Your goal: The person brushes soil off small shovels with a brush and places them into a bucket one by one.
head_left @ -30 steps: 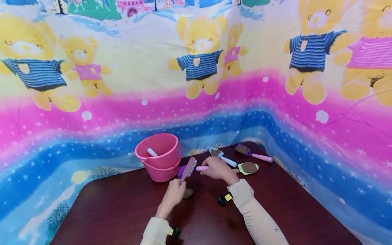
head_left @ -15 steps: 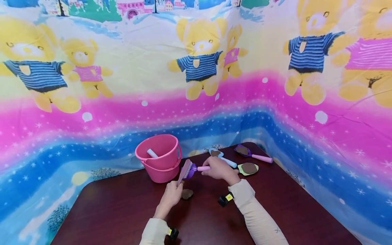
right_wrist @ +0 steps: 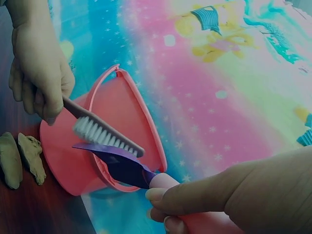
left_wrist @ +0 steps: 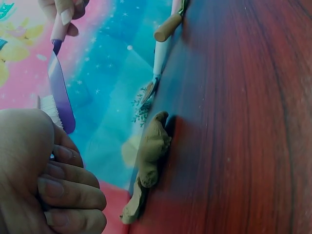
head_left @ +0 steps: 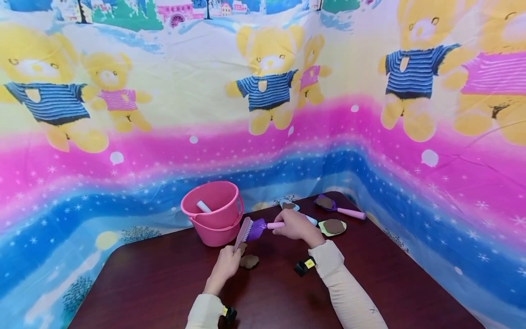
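My left hand grips the handle of a pink scrub brush with white bristles. In my right hand is the pink handle of a small purple trowel, pinched between thumb and fingers. The bristles lie against the trowel's blade in the right wrist view, with both tools raised above the table. Beneath the left hand, lumps of brown clay sit on the tabletop. Behind the brush stands a pink bucket, a white handle sticking up inside it.
To the right lie more small trowels bearing brown clay: a light blue one, a green one and a purple one with a pink handle. A printed bear curtain hangs along the dark red table's back and side edges.
The brush has moved left and slightly down, its bristles meeting the trowel blade. The trowel blade, earlier mostly behind the brush, now shows beside it. The right hand has barely shifted.
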`<control>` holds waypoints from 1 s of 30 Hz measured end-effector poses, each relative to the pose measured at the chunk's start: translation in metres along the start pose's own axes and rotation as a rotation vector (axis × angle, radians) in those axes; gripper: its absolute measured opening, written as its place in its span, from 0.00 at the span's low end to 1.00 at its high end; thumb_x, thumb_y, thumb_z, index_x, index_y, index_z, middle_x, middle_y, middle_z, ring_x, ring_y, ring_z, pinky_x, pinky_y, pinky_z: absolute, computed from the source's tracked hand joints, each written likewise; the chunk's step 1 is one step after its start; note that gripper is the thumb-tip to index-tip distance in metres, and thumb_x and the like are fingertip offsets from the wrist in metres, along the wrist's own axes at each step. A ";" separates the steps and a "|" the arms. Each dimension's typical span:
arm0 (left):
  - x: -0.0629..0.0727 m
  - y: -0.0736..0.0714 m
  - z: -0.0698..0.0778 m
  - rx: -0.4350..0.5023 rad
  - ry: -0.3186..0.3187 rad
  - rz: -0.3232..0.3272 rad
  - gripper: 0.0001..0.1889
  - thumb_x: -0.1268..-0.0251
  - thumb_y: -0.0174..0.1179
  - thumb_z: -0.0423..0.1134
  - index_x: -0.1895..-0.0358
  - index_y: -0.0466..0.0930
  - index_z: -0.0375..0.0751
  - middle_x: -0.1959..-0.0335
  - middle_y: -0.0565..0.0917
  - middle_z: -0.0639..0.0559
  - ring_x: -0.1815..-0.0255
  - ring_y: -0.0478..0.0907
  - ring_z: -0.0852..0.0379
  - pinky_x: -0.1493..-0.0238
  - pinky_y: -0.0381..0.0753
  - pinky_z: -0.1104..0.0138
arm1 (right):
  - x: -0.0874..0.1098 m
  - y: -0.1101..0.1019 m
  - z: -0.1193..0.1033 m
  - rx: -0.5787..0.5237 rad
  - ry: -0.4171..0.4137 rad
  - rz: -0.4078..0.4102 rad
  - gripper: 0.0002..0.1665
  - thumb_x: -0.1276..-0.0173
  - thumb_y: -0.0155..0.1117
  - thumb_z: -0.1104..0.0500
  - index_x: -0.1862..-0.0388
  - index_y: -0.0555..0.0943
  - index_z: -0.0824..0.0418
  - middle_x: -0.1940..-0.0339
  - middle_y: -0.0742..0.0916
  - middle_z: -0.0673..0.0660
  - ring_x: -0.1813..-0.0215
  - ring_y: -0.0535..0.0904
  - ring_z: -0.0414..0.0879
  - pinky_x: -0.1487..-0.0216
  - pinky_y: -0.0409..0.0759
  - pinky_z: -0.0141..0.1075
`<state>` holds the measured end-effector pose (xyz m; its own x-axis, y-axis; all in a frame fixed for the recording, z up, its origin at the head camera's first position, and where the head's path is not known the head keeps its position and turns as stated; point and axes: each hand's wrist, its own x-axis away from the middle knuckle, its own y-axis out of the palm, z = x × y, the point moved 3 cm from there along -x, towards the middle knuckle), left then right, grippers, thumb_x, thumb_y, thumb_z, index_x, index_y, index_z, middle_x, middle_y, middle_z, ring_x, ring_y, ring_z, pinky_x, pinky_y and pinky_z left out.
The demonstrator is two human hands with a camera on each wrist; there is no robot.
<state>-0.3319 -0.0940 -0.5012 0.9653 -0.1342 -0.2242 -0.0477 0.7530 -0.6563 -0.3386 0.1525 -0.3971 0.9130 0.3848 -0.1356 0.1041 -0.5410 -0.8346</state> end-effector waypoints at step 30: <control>0.000 -0.019 -0.004 -0.052 0.003 0.096 0.21 0.31 0.51 0.32 0.85 0.58 0.47 0.87 0.58 0.58 0.85 0.57 0.60 0.82 0.60 0.66 | 0.002 -0.005 0.005 -0.004 0.022 -0.007 0.06 0.34 0.73 0.52 0.61 0.89 0.51 0.73 0.84 0.45 0.72 0.75 0.43 0.66 0.73 0.39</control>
<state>-0.3319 -0.1108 -0.4923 0.9549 -0.0649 -0.2896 -0.1531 0.7281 -0.6681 -0.3393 0.1601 -0.3956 0.9209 0.3715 -0.1180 0.1116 -0.5413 -0.8334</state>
